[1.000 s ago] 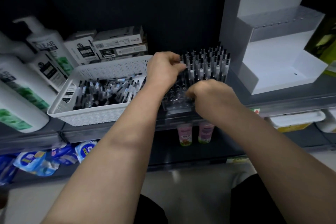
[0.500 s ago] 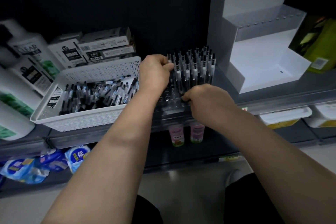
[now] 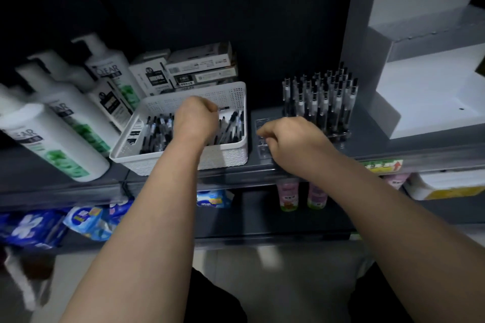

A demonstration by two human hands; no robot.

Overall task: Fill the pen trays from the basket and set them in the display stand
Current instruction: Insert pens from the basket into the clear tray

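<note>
Left hand (image 3: 195, 119) is in the white basket (image 3: 183, 162), fingers curled round a pen (image 3: 223, 108). Right hand (image 3: 294, 141) is curled over the near corner of the clear tray (image 3: 262, 151) next to it, can't tell if it's actually gripping. The display stand (image 3: 430, 94) sits just right.

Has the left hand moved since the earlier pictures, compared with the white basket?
Yes. The left hand went leftward: off the pen tray and now over the white basket.
</note>
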